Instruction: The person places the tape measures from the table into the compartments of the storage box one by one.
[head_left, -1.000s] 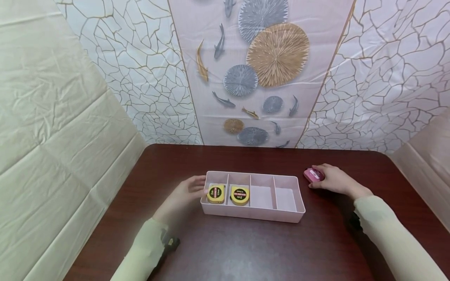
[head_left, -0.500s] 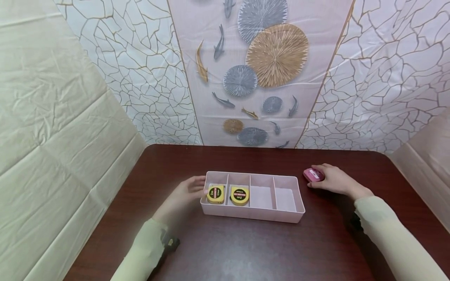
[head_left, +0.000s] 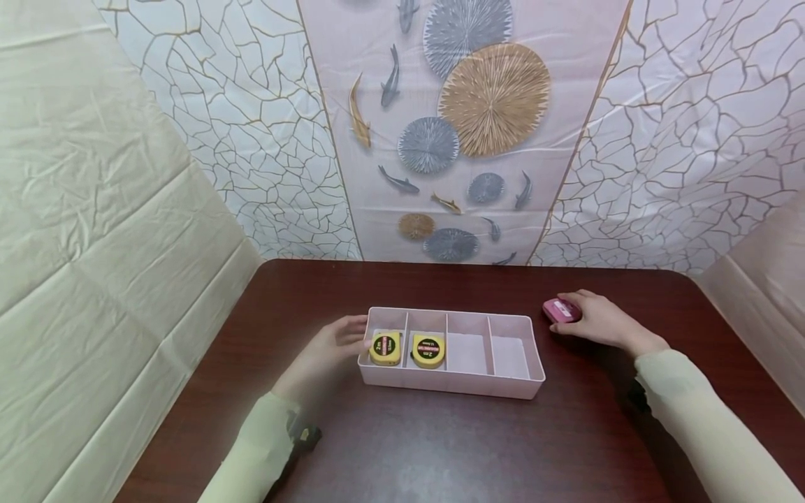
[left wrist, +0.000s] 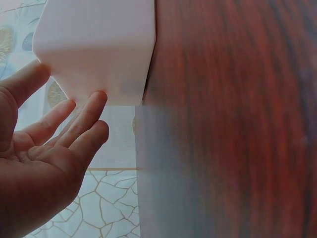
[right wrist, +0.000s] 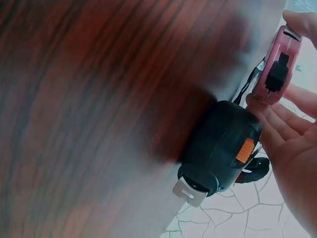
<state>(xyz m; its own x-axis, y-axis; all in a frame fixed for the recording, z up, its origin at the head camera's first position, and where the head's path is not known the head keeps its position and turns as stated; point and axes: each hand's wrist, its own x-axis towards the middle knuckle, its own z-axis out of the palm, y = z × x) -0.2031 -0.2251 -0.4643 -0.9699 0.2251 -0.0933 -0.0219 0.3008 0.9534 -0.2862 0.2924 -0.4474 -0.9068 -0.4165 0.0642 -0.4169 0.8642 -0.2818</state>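
Observation:
My left hand [head_left: 323, 356] touches the left end of a pale pink divided box [head_left: 453, 383]; the thumb is at the rim and the fingers lie against the end wall in the left wrist view. Two yellow tape measures, one [head_left: 385, 348] in the leftmost compartment and another [head_left: 428, 351] beside it, lie face up. To the right of the box, my right hand [head_left: 597, 320] pinches a pink tape measure [head_left: 562, 311] between thumb and fingers. A black tape measure [right wrist: 220, 144] with an orange button sits on the table near that hand; the head view does not show it.
The dark wooden table [head_left: 440, 447] ends at a patterned cloth [head_left: 453, 175] behind and a beige cloth [head_left: 94, 279] on the left. Two compartments at the right of the box hold nothing.
My right hand and the pink tape measure have shifted very slightly away from me, with a little tilt. The left hand and the box stay as they were.

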